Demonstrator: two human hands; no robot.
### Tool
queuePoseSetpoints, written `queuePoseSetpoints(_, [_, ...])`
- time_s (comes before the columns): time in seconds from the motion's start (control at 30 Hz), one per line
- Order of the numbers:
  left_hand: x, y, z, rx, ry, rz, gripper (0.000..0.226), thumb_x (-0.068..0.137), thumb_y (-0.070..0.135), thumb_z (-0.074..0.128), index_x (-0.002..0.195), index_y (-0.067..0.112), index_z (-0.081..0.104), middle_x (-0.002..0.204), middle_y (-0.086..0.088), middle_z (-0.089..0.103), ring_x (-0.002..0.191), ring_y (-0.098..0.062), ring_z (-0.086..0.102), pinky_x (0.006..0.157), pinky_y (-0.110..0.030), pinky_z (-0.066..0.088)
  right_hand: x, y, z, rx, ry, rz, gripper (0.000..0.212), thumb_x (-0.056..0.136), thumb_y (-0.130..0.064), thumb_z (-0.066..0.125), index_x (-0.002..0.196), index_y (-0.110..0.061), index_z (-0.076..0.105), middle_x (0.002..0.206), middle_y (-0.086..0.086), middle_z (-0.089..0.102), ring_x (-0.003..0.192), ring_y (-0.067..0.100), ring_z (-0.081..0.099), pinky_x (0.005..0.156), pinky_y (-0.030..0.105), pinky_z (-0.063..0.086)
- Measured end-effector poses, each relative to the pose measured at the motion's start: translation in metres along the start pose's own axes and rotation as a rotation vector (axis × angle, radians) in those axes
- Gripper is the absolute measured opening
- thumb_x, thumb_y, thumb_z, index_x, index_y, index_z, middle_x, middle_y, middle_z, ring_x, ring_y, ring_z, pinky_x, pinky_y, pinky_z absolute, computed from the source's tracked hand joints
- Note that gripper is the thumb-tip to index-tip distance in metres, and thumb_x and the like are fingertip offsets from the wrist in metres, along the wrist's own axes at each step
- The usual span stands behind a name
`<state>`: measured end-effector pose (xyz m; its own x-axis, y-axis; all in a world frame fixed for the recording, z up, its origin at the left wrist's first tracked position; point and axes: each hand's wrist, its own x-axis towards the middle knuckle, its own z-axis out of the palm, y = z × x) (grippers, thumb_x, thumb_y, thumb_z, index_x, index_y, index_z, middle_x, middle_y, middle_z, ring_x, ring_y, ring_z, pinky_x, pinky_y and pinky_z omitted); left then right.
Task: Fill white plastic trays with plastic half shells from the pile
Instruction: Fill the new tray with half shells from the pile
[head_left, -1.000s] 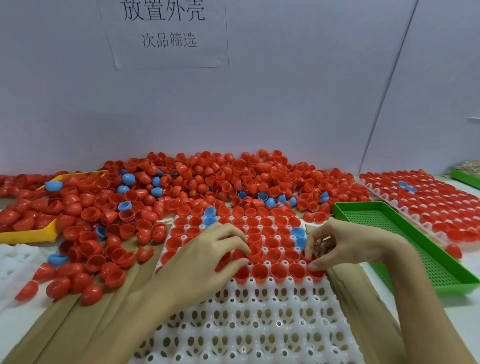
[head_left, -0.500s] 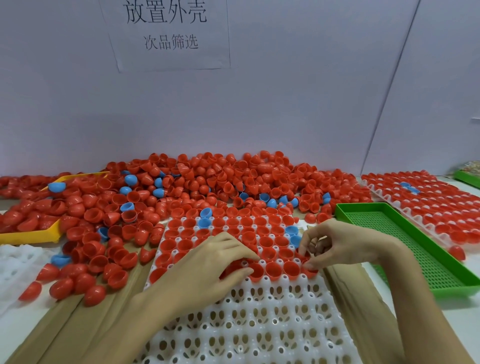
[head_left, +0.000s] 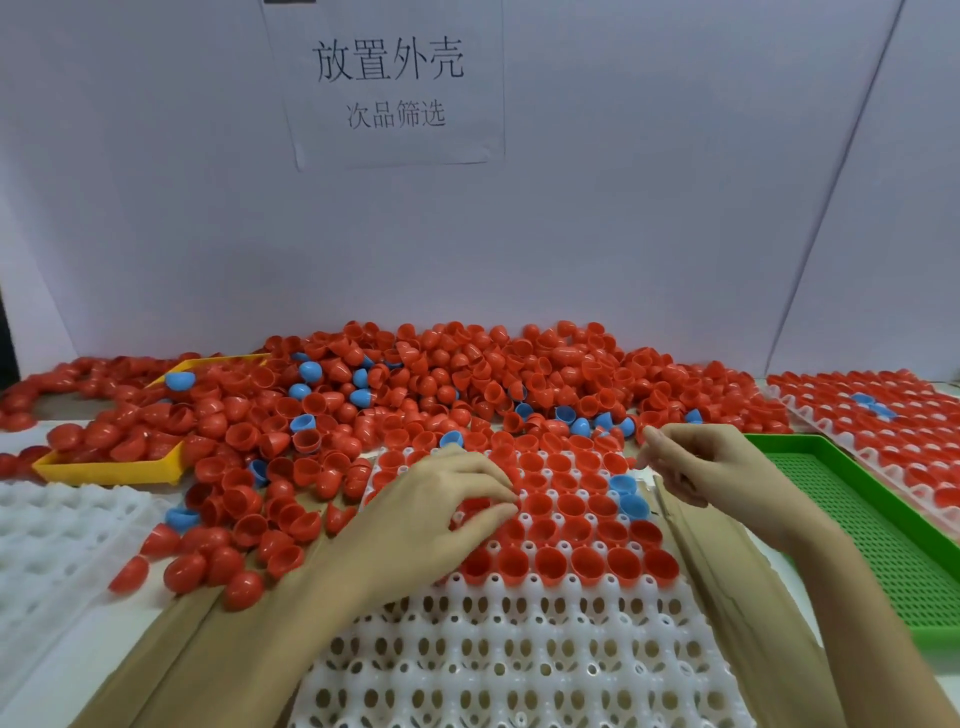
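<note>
Since the earlier frames, the right hand (head_left: 711, 480) has been lifted off the tray's right edge toward 1 o'clock, and the left hand (head_left: 441, 512) has been kept on the filled rows.

At far left, a spare white tray (head_left: 57, 540) is seen at 9 o'clock, with a yellow tray (head_left: 111, 470) beyond it, partly buried in shells. The pile of half shells (head_left: 441, 384), mostly red with a few blue, is spread across 10 to 1 o'clock against the back wall.

The left hand is laid palm-down over the white tray (head_left: 519, 649) at centre, fingers curled, thumb and fingertips closed on a red shell (head_left: 475, 506) at a tray cell. Upper rows of this tray are filled; the near rows stay bare.

The right hand is held above the tray's right edge, wrist bent, fingers loosely curled toward the pile; whether anything is pinched cannot be told.

A green tray (head_left: 883, 545) is set at 3 o'clock, and a filled tray (head_left: 893, 431) lies beyond it at 2 o'clock.
</note>
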<state>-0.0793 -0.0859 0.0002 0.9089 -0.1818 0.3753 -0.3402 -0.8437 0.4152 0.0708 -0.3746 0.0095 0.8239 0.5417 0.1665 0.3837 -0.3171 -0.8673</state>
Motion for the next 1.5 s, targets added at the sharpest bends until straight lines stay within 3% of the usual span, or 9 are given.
queuePoseSetpoints(0.13, [-0.004,-0.038,-0.028,0.365,0.320,-0.199,0.025,0.097,0.028,0.067,0.116,0.014,0.075,0.118,0.007,0.069,0.112,-0.011,0.059,0.098,-0.027,0.048,0.002,0.000,0.010,-0.057,0.079,-0.045,0.041,0.105,-0.040,0.053,0.078,-0.020,0.077,0.054,0.000,0.046,0.048,0.010,0.038,0.048,0.015,0.035])
queuePoseSetpoints(0.23, [-0.012,-0.068,-0.037,0.546,0.280,-0.450,0.040,0.098,0.024,0.066,0.132,0.005,0.066,0.141,-0.010,0.061,0.128,-0.028,0.054,0.105,-0.043,0.046,0.004,-0.001,0.019,-0.121,0.081,-0.075,0.040,0.106,-0.036,0.054,0.077,-0.019,0.076,0.052,-0.001,0.049,0.046,0.010,0.041,0.049,0.017,0.038])
queuePoseSetpoints(0.37, [-0.019,-0.086,-0.029,0.548,0.158,-0.569,0.043,0.104,0.033,0.053,0.139,0.009,0.061,0.155,-0.005,0.048,0.137,-0.026,0.047,0.113,-0.039,0.037,0.005,-0.003,0.028,-0.144,0.066,-0.095,0.043,0.100,-0.047,0.053,0.076,-0.019,0.076,0.052,-0.001,0.053,0.048,0.011,0.047,0.052,0.022,0.042])
queuePoseSetpoints(0.6, [-0.012,-0.085,-0.017,0.507,0.254,-0.474,0.024,0.102,0.014,0.050,0.108,0.012,0.073,0.111,-0.002,0.067,0.106,-0.023,0.060,0.091,-0.036,0.049,0.006,-0.001,0.030,-0.188,0.103,-0.107,0.038,0.105,-0.033,0.056,0.076,-0.018,0.076,0.051,0.000,0.053,0.047,0.010,0.046,0.052,0.027,0.042])
queuePoseSetpoints(0.87, [-0.023,-0.116,-0.014,0.545,0.236,-0.640,0.048,0.108,0.036,0.043,0.153,0.018,0.045,0.160,-0.012,0.040,0.148,-0.030,0.036,0.118,-0.045,0.028,0.009,-0.002,0.043,-0.229,0.157,-0.200,0.037,0.108,-0.031,0.054,0.077,-0.024,0.073,0.053,-0.001,0.056,0.046,0.008,0.046,0.051,0.025,0.041])
queuePoseSetpoints(1.03, [-0.021,-0.124,-0.012,0.549,0.346,-0.557,0.025,0.100,0.015,0.059,0.121,0.008,0.069,0.109,-0.013,0.064,0.103,-0.034,0.058,0.090,-0.047,0.044,0.008,-0.006,0.049,-0.247,0.129,-0.244,0.035,0.108,-0.032,0.052,0.080,-0.026,0.072,0.056,0.002,0.059,0.047,0.012,0.050,0.052,0.027,0.044])
queuePoseSetpoints(1.3, [-0.013,-0.092,-0.024,0.375,0.591,-0.310,0.023,0.092,0.007,0.073,0.115,0.008,0.073,0.109,-0.007,0.066,0.105,-0.029,0.061,0.098,-0.044,0.044,0.005,-0.019,0.050,-0.059,0.192,-0.254,0.026,0.107,-0.025,0.055,0.091,-0.021,0.074,0.060,0.003,0.060,0.050,0.010,0.053,0.051,0.022,0.045])
queuePoseSetpoints(1.4, [-0.005,-0.053,-0.026,0.110,0.588,-0.130,0.029,0.088,0.011,0.078,0.116,0.018,0.074,0.104,0.007,0.066,0.099,-0.010,0.062,0.097,-0.032,0.049,0.001,-0.033,0.059,0.055,0.095,-0.284,0.016,0.103,-0.020,0.063,0.114,-0.025,0.072,0.078,0.004,0.069,0.061,0.010,0.064,0.054,0.020,0.050])
queuePoseSetpoints(1.5, [-0.001,-0.015,-0.018,-0.126,0.459,-0.001,0.037,0.089,0.012,0.079,0.121,0.030,0.073,0.093,0.015,0.064,0.089,-0.011,0.065,0.085,-0.018,0.052,-0.005,-0.047,0.069,0.125,-0.050,-0.375,0.046,0.100,-0.016,0.069,0.142,-0.033,0.060,0.114,0.001,0.072,0.094,0.021,0.075,0.067,0.031,0.062])
